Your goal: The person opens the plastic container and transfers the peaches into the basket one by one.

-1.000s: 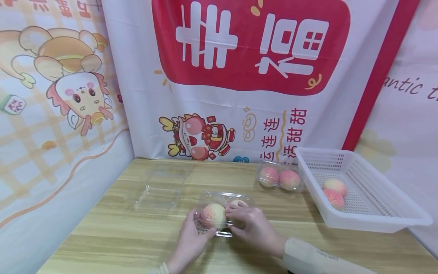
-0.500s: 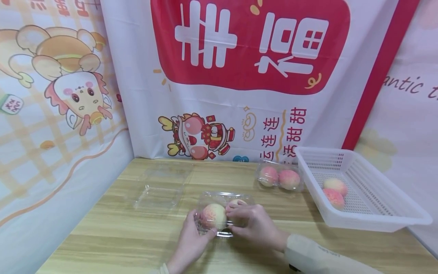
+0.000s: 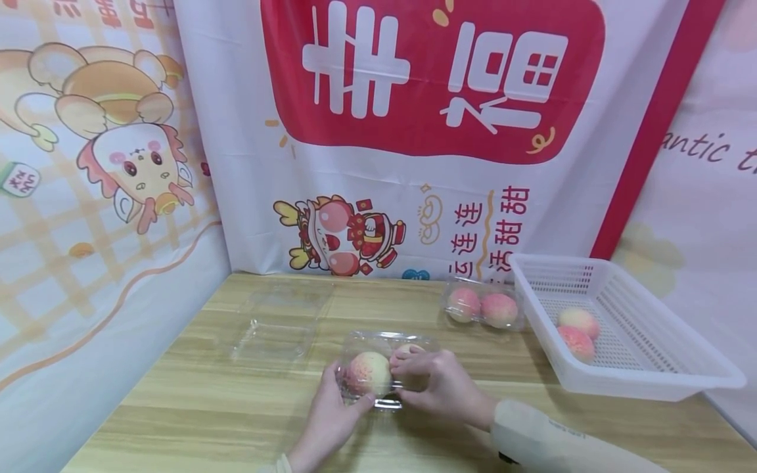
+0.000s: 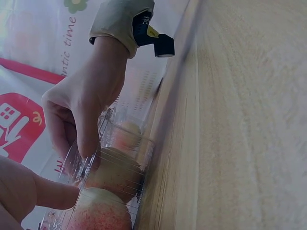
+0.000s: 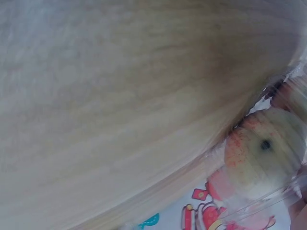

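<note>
A clear plastic box with two pink-and-cream peaches lies on the table. My left hand holds the box at its left front corner, beside the left peach; the thumb is on the front rim. My right hand grips the front rim towards the right. Its curled fingers lie over the right peach and partly hide it. In the left wrist view, the right thumb bends down at the rim, above the peaches. One peach shows through plastic in the right wrist view. Whether the lid is fastened I cannot tell.
An empty clear box lies at the back left of the wooden table. Behind, to the right, another clear box holds two pink peaches. At the right, a white plastic basket contains two peaches. Printed cloths surround the table.
Both hands stay on the box in nearly the same place. The right hand and forearm have shifted very slightly; the box and the other things have not visibly moved.
</note>
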Tool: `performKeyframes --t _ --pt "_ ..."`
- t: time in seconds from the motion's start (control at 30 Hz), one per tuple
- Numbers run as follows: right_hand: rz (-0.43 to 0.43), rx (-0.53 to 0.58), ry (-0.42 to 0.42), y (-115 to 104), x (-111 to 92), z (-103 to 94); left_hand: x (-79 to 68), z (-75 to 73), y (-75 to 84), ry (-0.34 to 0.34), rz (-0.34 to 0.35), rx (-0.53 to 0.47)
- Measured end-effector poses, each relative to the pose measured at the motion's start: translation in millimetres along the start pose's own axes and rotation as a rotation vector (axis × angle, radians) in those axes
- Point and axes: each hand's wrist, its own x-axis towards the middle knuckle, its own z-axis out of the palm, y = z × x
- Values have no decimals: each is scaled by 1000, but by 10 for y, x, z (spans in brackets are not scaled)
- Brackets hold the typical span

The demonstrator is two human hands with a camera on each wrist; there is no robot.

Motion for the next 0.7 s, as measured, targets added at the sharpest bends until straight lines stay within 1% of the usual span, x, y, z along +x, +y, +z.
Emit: performKeyframes --t 0.13,0.27,0.5,0.7 --pt "11 -52 -17 -19 14 0 1 6 -9 0 -7 -3" --pt "42 -69 -27 -25 23 -4 -7 11 -13 0 -5 -14" --pt "46 -39 -26 -23 15 -13 -8 22 -18 4 8 -16" --pt "49 -9 -29 -22 18 -24 -23 20 -9 -5 0 -25"
